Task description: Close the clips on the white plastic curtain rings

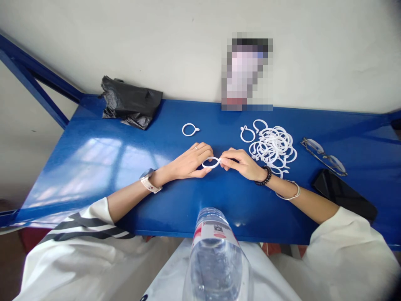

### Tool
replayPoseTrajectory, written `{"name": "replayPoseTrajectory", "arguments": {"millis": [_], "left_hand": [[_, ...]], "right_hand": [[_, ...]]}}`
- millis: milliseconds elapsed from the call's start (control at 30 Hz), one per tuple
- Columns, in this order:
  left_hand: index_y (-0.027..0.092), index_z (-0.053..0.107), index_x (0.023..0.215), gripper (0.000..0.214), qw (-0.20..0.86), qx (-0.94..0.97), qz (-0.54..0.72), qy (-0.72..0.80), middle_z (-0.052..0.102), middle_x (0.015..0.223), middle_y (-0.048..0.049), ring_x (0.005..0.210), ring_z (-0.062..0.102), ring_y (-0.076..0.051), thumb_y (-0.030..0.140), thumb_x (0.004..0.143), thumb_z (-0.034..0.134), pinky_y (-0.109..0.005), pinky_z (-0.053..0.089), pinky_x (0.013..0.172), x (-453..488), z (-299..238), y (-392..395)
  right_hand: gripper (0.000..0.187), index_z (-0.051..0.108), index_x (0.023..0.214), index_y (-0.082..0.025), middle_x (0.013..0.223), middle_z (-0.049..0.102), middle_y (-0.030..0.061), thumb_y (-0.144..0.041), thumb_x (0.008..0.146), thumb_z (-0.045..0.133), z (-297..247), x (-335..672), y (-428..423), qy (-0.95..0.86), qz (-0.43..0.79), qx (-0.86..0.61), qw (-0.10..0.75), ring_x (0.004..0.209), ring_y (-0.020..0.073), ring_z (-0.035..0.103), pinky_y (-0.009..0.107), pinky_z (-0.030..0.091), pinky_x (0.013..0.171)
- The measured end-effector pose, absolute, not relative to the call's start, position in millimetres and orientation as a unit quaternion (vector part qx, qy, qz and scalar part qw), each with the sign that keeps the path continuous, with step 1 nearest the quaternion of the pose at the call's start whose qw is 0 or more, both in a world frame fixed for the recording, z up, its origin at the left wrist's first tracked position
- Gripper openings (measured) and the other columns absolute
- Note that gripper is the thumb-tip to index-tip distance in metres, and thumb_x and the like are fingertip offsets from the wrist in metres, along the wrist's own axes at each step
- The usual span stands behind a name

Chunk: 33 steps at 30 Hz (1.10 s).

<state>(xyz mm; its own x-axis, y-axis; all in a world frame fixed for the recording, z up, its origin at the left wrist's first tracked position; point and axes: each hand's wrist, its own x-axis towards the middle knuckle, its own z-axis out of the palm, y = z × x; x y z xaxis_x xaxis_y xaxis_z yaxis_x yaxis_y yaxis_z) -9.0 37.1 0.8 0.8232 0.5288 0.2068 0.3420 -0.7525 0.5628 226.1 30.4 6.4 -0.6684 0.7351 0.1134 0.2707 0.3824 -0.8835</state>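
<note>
Between my hands is a white plastic curtain ring [210, 167], held just above the blue table. My left hand [194, 161] grips the ring's left side between thumb and fingers. At the other end, my right hand [239, 162] pinches the small eyelet part, which the fingertips partly cover. A single white ring [189, 135] with its eyelet lies flat beyond my left hand. To the right of my right hand sits a heap of similar white rings [275, 144], with a couple lying loose at its left edge.
A clear plastic bottle [216, 267] stands close in front of me. Eyeglasses [324, 156] and a black phone [344, 194] lie at the right on the blue table [169, 200]. Back left is a crumpled black plastic bag [131, 101]. A blurred-out item [244, 75] leans by the wall.
</note>
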Motion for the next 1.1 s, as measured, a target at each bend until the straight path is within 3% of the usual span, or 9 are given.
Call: {"name": "replayPoseTrajectory", "arguments": {"millis": [167,333,533,667,767,933,1100], "left_hand": [[0.015,0.054,0.099,0.055,0.242,0.929,0.167,0.225,0.059,0.106,-0.0157,0.097,0.051,-0.026,0.055,0.102,0.016,-0.044,0.042,0.088,-9,2,36],[0.015,0.054,0.105,0.048,0.227,0.927,0.179,0.240,0.060,0.108,-0.0154,0.099,0.052,-0.027,0.054,0.101,0.026,-0.045,0.043,0.090,-8,-2,36],[0.015,0.052,0.115,0.038,0.178,0.884,0.241,0.359,0.060,0.114,-0.0149,0.110,0.054,-0.029,0.047,0.096,0.047,-0.045,0.042,0.099,-7,-4,37],[0.017,0.052,0.118,0.037,0.119,0.840,0.265,0.459,0.060,0.118,-0.0146,0.114,0.053,-0.031,0.044,0.093,0.053,-0.048,0.040,0.101,-7,-5,37],[0.018,0.053,0.118,0.037,0.072,0.801,0.287,0.520,0.059,0.120,-0.0152,0.114,0.052,-0.032,0.042,0.091,0.056,-0.049,0.040,0.100,-11,-6,43],[0.016,0.053,0.122,0.039,0.052,0.762,0.265,0.588,0.056,0.124,-0.0192,0.121,0.048,-0.037,0.040,0.092,0.054,-0.053,0.039,0.100,-22,-16,58],[0.013,0.048,0.133,0.047,0.025,0.777,0.239,0.582,0.052,0.133,-0.0226,0.126,0.047,-0.040,0.037,0.093,0.049,-0.056,0.037,0.103,-28,-28,64]], "right_hand": [[0.047,0.059,0.069,-0.019,0.060,0.060,-0.0018,-0.047,0.102,0.042,7,226,30,-0.783,0.475,-0.314,0.252,0.063,0.0139,0.055,0.031,0.039,0.080],[0.041,0.056,0.072,-0.020,0.069,0.061,-0.0003,-0.042,0.103,0.041,8,223,27,-0.784,0.460,-0.326,0.260,0.067,0.0145,0.056,0.031,0.042,0.080],[0.016,0.058,0.099,-0.023,0.107,0.062,0.0083,-0.030,0.100,0.044,4,221,25,-0.780,0.270,-0.436,0.359,0.108,0.0246,0.055,0.044,0.041,0.101],[0.017,0.056,0.111,-0.025,0.132,0.050,0.0123,-0.024,0.096,0.048,-3,222,23,-0.781,0.181,-0.498,0.331,0.130,0.0319,0.043,0.056,0.035,0.110],[0.021,0.055,0.114,-0.025,0.139,0.046,0.0131,-0.022,0.094,0.050,-8,221,20,-0.804,0.155,-0.500,0.282,0.138,0.0360,0.036,0.061,0.032,0.111],[0.020,0.057,0.111,-0.023,0.130,0.053,0.0134,-0.020,0.094,0.048,-8,220,20,-0.838,0.160,-0.458,0.249,0.135,0.0346,0.042,0.059,0.037,0.109],[0.016,0.061,0.098,-0.021,0.107,0.063,0.0094,-0.017,0.096,0.046,-4,219,21,-0.892,0.216,-0.310,0.248,0.104,0.0242,0.059,0.045,0.051,0.093]]}}
